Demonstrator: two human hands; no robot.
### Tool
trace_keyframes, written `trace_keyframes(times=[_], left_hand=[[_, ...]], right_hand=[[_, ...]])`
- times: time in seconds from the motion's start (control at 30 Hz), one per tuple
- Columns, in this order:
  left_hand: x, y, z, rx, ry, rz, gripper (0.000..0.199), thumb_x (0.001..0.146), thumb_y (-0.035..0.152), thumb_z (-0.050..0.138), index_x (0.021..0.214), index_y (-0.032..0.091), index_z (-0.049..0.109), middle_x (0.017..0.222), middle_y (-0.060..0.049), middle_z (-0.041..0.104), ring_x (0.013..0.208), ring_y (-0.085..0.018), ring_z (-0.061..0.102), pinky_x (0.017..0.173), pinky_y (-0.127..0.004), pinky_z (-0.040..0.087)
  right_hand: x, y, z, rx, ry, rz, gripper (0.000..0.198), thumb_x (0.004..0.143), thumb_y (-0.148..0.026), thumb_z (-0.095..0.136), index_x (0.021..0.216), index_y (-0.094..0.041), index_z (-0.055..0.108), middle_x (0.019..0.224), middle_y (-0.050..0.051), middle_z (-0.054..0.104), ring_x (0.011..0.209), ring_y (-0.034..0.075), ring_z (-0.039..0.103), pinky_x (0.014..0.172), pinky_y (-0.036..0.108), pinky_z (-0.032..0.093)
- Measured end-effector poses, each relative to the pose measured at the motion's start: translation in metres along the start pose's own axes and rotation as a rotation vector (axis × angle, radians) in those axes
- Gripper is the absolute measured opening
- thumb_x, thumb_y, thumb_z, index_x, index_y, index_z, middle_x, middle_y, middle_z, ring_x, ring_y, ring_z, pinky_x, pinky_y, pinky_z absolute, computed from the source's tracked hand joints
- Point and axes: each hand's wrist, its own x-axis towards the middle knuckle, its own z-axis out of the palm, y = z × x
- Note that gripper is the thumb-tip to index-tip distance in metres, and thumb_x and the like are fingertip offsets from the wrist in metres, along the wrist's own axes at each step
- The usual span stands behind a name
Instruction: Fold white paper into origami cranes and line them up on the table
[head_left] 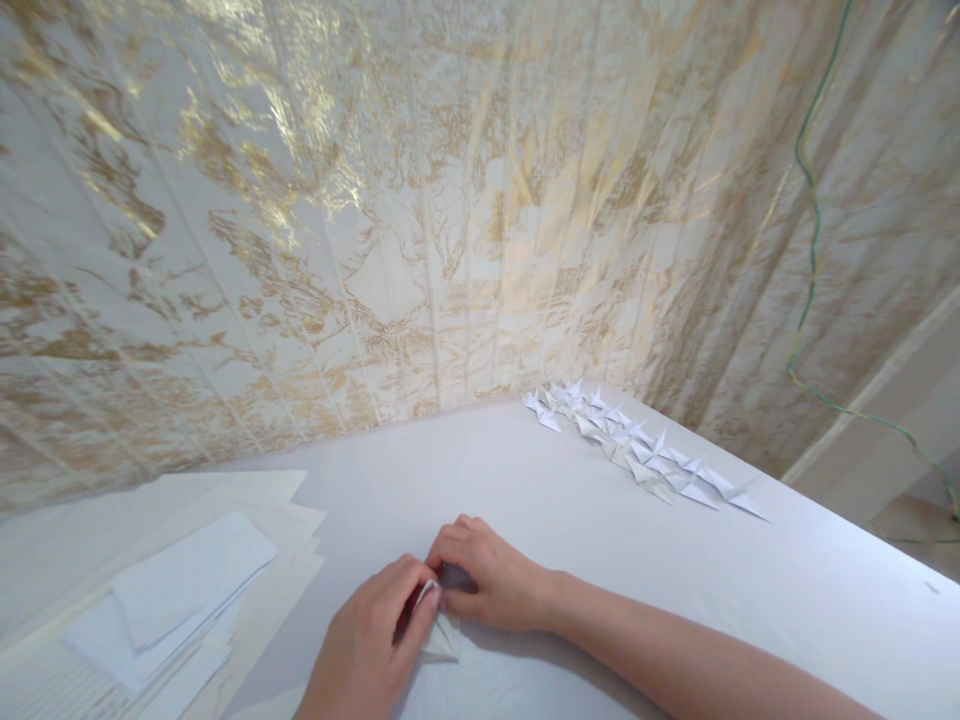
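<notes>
A small piece of folded white paper [442, 640] is between my hands, just above or on the white table [420, 460]. My left hand [375, 630] pinches it between thumb and fingers from the left. From the right, my right hand [495, 575] is curled with thumb and fingertips at the paper's upper edge, close against my left fingertips. Pointed flaps of the paper stick out below the fingers. Its upper part is mostly hidden by my hands.
Several folded paper cranes [630, 445] stand in rows at the back right. Stacked white paper sheets [195, 580] lie at the left. A gold-patterned curtain or wall covering [420, 220] rises behind the table. A green-yellow wire [814, 240] hangs at the right.
</notes>
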Motion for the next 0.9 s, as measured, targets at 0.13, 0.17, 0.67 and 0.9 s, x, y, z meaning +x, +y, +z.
trace_keyframes(times=[0.13,0.17,0.67,0.9], left_hand=[[0.0002,0.001,-0.0003,0.006,-0.003,-0.001,0.025,0.096,0.036,0.038,0.08,0.025,0.053,0.078,0.002,0.061,0.073,-0.018,0.06,0.07,-0.029,0.042],[0.0004,0.0011,-0.0003,0.007,-0.007,0.001,0.024,0.096,0.036,0.038,0.08,0.025,0.054,0.078,0.002,0.061,0.073,-0.018,0.06,0.069,-0.029,0.042],[0.0,-0.0002,0.0004,0.024,0.008,0.007,0.02,0.094,0.031,0.042,0.082,0.025,0.056,0.079,0.001,0.063,0.075,-0.018,0.062,0.07,-0.028,0.043],[0.0003,0.0004,0.0001,0.025,0.006,0.02,0.02,0.094,0.032,0.041,0.082,0.025,0.056,0.079,0.001,0.063,0.074,-0.019,0.061,0.07,-0.029,0.043]], right_hand=[[-0.0003,-0.0006,-0.0004,-0.006,-0.004,0.008,0.014,0.078,-0.017,0.068,0.089,-0.019,0.058,0.086,0.001,0.063,0.081,0.018,0.054,0.081,0.031,0.037],[-0.0002,-0.0006,-0.0004,-0.009,-0.005,0.011,0.014,0.078,-0.017,0.068,0.088,-0.019,0.058,0.086,0.001,0.063,0.081,0.018,0.054,0.081,0.031,0.037],[0.0001,0.0006,0.0009,-0.002,0.004,0.0,0.015,0.077,-0.017,0.07,0.087,-0.019,0.058,0.085,0.001,0.062,0.08,0.017,0.054,0.082,0.031,0.038],[-0.0007,0.0002,0.0004,-0.004,-0.004,0.004,0.012,0.08,-0.018,0.067,0.088,-0.019,0.058,0.086,0.002,0.062,0.082,0.018,0.053,0.081,0.031,0.038]])
